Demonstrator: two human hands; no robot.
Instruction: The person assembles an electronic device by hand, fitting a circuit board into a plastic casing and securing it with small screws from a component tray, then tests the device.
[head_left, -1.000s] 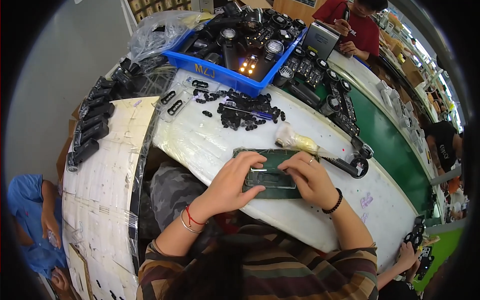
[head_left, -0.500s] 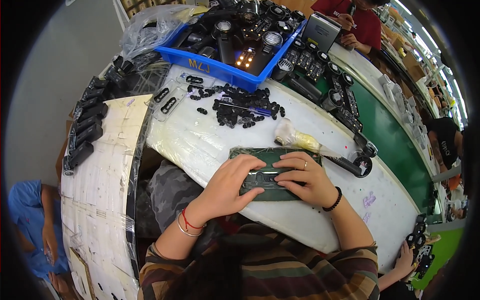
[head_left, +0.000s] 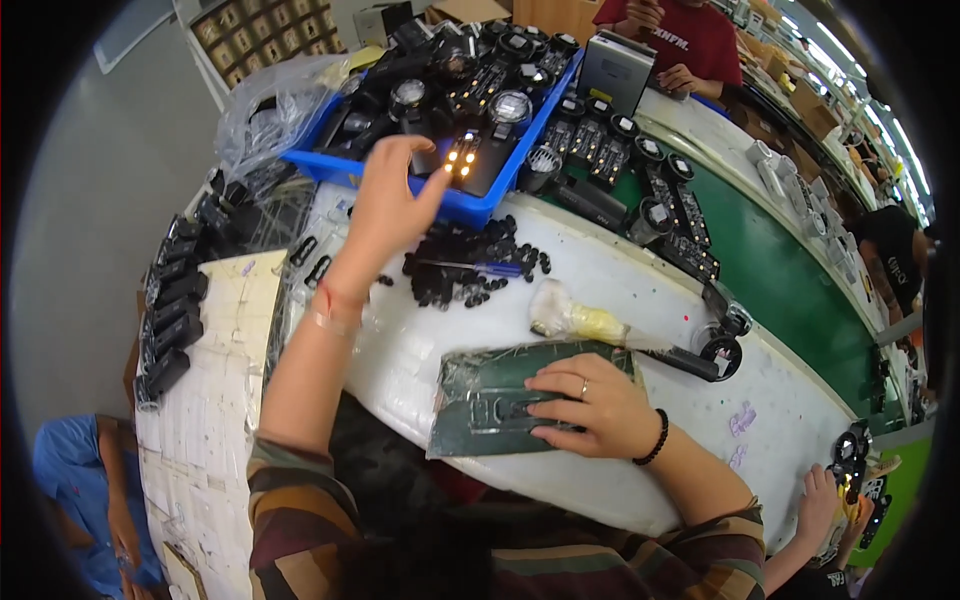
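Workbench from above. Pale lettering crosses the chest of a co-worker's red shirt (head_left: 685, 45), and more marks a black shirt (head_left: 890, 255) at far right. The silver box (head_left: 618, 70) bears a small yellow label, too small to read. Purple marks (head_left: 741, 420), illegible, lie on the white bench (head_left: 690, 460).

The blue bin (head_left: 470, 207) is heaped with black devices, several with round clear lenses (head_left: 511, 106); a board (head_left: 461, 160) among them shows lit yellow lamps. A clear bag (head_left: 265, 125) overlaps its left side.

The left hand (head_left: 395, 195) is at the bin's near edge, thumb and fingers spread apart, nothing visible between them. The right hand (head_left: 605, 405) rests with fingers extended over the right end of a clear case (head_left: 488, 412), which lies on the green mat (head_left: 465, 375); whether it grips the case cannot be told. Beyond the mat, a blue-handled screwdriver (head_left: 495, 268) lies across small black parts (head_left: 432, 290).
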